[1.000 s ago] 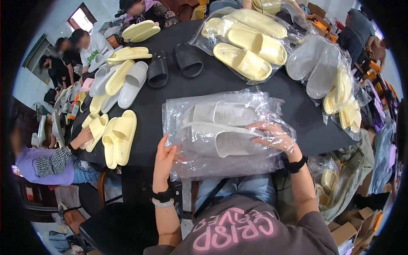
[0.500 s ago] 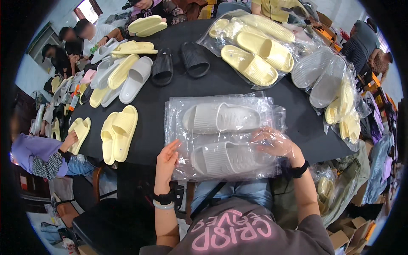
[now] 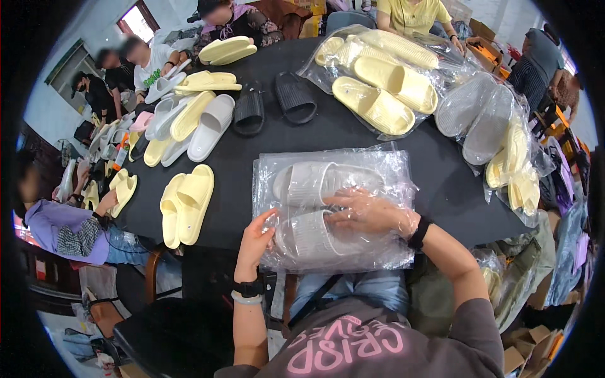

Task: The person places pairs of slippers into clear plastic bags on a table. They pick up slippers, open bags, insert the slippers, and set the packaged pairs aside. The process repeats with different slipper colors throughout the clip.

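Note:
A clear plastic bag lies on the near part of the black table, with a pair of grey slide slippers inside: the far slipper and the near slipper. Both lie sideways, one above the other. My left hand grips the bag's left edge between thumb and fingers. My right hand reaches in from the bag's right side, apparently under the film, its fingers stretched out over the slippers' open middles. It covers part of both slippers.
On the black table stand a yellow pair, black slippers and a heap of grey and yellow ones. Bagged yellow slippers and bagged grey slippers lie at the right. Other people sit around the table.
My right hand has moved left, from the bag's right end to the middle of the slippers. My left hand has come onto the bag's left edge.

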The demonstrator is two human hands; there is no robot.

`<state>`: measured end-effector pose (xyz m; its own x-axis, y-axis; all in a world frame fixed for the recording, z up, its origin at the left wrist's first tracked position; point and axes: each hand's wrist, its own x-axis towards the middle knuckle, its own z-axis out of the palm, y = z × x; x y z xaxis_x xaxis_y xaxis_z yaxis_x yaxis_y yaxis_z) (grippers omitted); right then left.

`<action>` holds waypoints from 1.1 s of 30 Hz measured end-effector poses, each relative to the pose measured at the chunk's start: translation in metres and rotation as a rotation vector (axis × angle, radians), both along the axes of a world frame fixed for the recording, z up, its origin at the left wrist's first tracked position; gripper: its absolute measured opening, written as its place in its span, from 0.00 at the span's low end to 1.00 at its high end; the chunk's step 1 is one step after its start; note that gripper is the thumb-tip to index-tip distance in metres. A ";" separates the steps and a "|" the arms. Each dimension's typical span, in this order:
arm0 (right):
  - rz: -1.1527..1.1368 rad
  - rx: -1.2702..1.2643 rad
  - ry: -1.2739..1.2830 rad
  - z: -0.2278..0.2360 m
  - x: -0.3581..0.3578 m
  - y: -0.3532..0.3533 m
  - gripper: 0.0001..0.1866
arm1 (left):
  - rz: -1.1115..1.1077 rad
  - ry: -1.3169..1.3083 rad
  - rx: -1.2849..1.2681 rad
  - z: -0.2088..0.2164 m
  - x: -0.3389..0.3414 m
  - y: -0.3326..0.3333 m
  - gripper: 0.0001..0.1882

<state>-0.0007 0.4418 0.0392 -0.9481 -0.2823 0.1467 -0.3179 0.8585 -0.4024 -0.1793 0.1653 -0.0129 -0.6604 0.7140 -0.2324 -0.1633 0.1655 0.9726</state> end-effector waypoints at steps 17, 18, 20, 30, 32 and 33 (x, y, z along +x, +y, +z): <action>-0.466 -0.384 0.109 -0.022 0.127 0.074 0.09 | 0.017 0.113 -0.055 -0.014 -0.014 -0.012 0.31; -0.477 -0.418 0.074 -0.019 0.132 0.073 0.09 | 0.011 0.057 -0.047 -0.009 -0.012 -0.010 0.32; -0.462 -0.369 0.007 -0.021 0.134 0.074 0.10 | 0.025 0.025 -0.044 0.007 -0.005 -0.003 0.32; -0.833 -0.669 0.168 0.016 0.193 0.087 0.13 | -0.144 0.046 -0.058 -0.001 0.008 -0.003 0.32; -0.955 -0.700 0.241 0.007 0.220 0.101 0.14 | -0.169 0.111 -0.124 -0.013 0.006 -0.005 0.32; -1.040 -0.735 0.286 0.005 0.236 0.106 0.14 | -0.173 0.122 -0.136 -0.014 0.006 -0.003 0.32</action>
